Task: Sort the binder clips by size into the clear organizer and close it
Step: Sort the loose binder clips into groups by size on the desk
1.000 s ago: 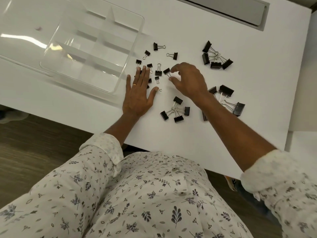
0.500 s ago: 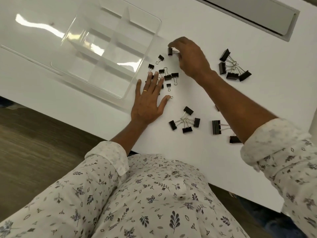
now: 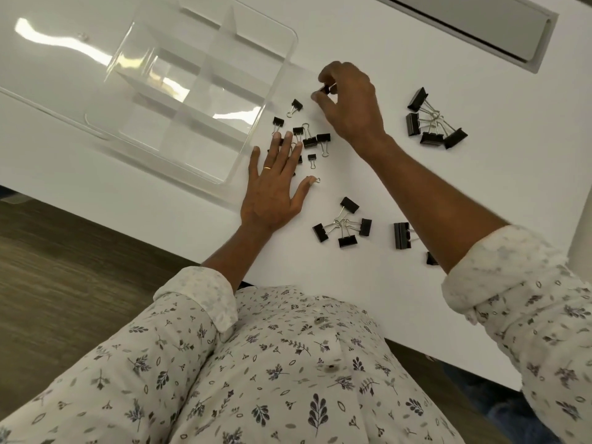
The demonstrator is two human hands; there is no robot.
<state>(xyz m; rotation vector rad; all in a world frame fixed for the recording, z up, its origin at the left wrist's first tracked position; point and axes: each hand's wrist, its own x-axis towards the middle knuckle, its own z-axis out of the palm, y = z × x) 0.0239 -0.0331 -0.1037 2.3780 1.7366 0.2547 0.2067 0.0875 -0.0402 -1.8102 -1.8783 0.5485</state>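
Pinching small binder clip [image 3: 325, 90] with right hand [image 3: 350, 102], left hand [image 3: 272, 192] spread flat, we should lift it over the clear organizer [image 3: 278, 76] wall.

An office: white desk [image 3: 464, 91] with grey cable hatch [image 3: 464, 20], scattered binder clips [image 3: 431, 138], wood-look floor [image 3: 64, 251].

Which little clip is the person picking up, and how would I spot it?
Start at the clear organizer on the white table. Just right of it, the right hand hovers above the scattered small clips. The picked clip is the only one pinched between its fingers; the others all lie on the table.
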